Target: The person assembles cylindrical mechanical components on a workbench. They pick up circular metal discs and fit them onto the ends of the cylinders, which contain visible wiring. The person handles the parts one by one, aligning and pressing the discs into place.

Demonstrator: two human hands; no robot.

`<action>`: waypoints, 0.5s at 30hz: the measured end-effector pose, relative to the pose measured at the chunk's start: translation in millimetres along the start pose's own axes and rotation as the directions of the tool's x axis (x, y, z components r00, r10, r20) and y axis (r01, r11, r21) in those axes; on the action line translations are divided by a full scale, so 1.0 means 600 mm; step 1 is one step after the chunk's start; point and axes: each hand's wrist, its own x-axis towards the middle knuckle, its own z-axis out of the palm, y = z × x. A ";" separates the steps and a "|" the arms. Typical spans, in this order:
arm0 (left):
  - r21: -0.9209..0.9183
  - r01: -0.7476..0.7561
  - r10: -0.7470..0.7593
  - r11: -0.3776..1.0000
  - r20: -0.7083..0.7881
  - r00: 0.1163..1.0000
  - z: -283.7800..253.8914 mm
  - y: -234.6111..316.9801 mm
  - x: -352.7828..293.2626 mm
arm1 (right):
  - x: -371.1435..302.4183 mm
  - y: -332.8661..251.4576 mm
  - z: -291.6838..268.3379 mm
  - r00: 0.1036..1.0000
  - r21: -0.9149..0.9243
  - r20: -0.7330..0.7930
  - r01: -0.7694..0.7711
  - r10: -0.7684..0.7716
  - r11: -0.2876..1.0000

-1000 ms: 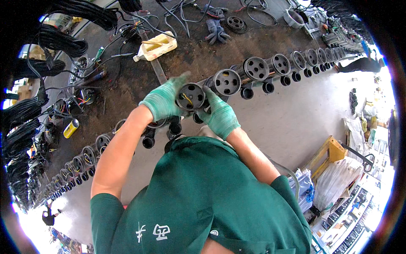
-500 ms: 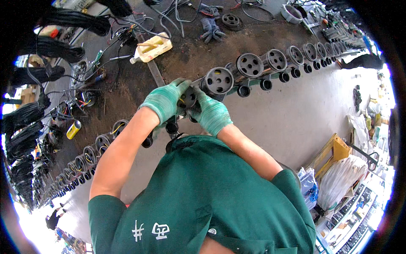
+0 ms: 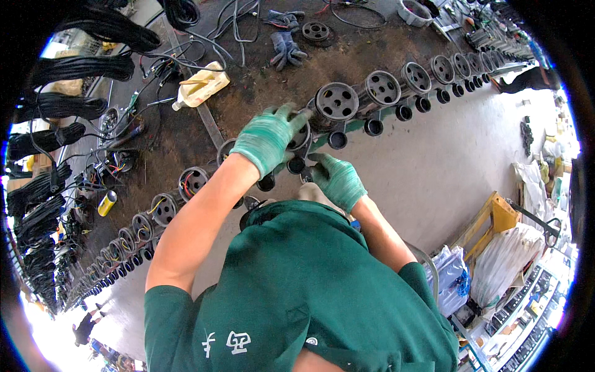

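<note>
Left: row of wired units, wires showing at several faces; judged done. Left hand over the middle unit, fingers at its rim; gripping or not, can't tell. That unit, at the bench edge, judged in progress. Right hand half-curled near a port; holding anything, can't tell. Far right: plain units, no wires seen; probably left to do.

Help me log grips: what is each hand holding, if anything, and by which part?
Left hand: lies over the edge of a dark round part; whether it grips is unclear. Right hand: any hold cannot be told.
</note>
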 end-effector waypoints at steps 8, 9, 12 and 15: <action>-0.835 -0.073 -0.460 0.546 -0.371 0.806 -0.014 -0.057 -0.063 | 0.040 0.018 -0.038 0.990 0.078 -0.063 0.131 -0.127 0.988; -0.921 -0.148 -0.522 0.362 -0.331 0.786 -0.010 -0.065 -0.074 | 0.050 0.007 -0.049 0.989 0.067 -0.068 0.136 -0.132 0.988; -0.958 -0.254 -0.635 0.132 -0.279 0.721 -0.009 -0.058 -0.098 | 0.087 -0.025 -0.071 0.957 -0.046 -0.124 0.260 -0.263 0.965; -0.959 -0.220 -0.665 0.177 -0.281 0.692 0.007 -0.049 -0.115 | 0.127 -0.049 -0.085 0.946 -0.235 0.038 0.323 -0.323 0.917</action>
